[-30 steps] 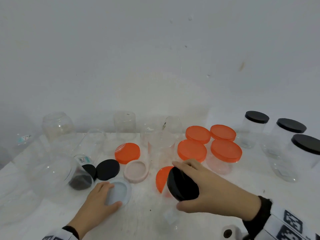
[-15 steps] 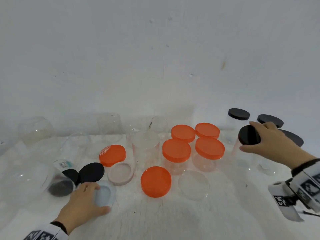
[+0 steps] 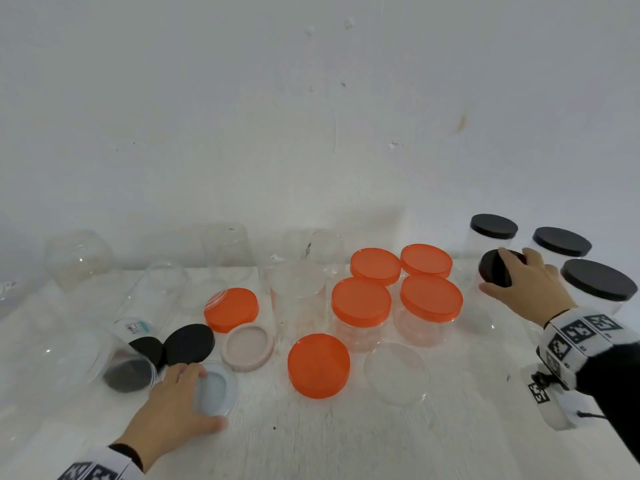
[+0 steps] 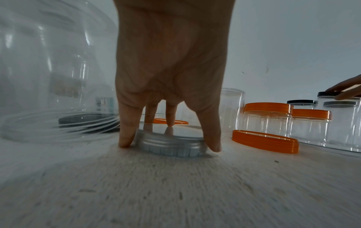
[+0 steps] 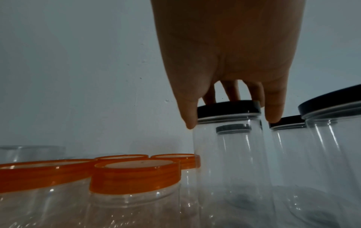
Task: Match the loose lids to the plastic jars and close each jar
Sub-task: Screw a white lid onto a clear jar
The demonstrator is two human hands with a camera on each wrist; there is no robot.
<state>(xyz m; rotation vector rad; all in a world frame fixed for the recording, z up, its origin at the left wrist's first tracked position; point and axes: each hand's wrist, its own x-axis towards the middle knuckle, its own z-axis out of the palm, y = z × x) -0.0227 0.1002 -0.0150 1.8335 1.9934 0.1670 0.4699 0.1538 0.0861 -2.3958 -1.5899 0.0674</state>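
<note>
My right hand (image 3: pixel 519 282) grips the black lid (image 3: pixel 495 277) of a tall clear jar (image 5: pixel 228 154) at the right, thumb and fingers curled round its rim (image 5: pixel 228 108). The jar stands among three other black-lidded jars (image 3: pixel 493 225). My left hand (image 3: pixel 176 407) holds a pale blue lid (image 3: pixel 216 388) flat on the table at the front left, thumb and little finger pinching its sides (image 4: pixel 171 146). Loose on the table lie an orange lid (image 3: pixel 318 365), a clear lid (image 3: pixel 396 374), a pink lid (image 3: pixel 247 346) and a black lid (image 3: pixel 188 342).
Four orange-lidded jars (image 3: pixel 362 301) stand in the middle. Open clear jars (image 3: pixel 298 296) stand behind and at the left, and a large one (image 3: pixel 69 358) lies on its side near my left hand. Another orange lid (image 3: pixel 231 308) leans at the left. A white wall is close behind.
My right hand carried the black-lidded jar from the front middle to the right and set it down beside the other black-lidded jars. My left hand stayed on the pale blue lid.
</note>
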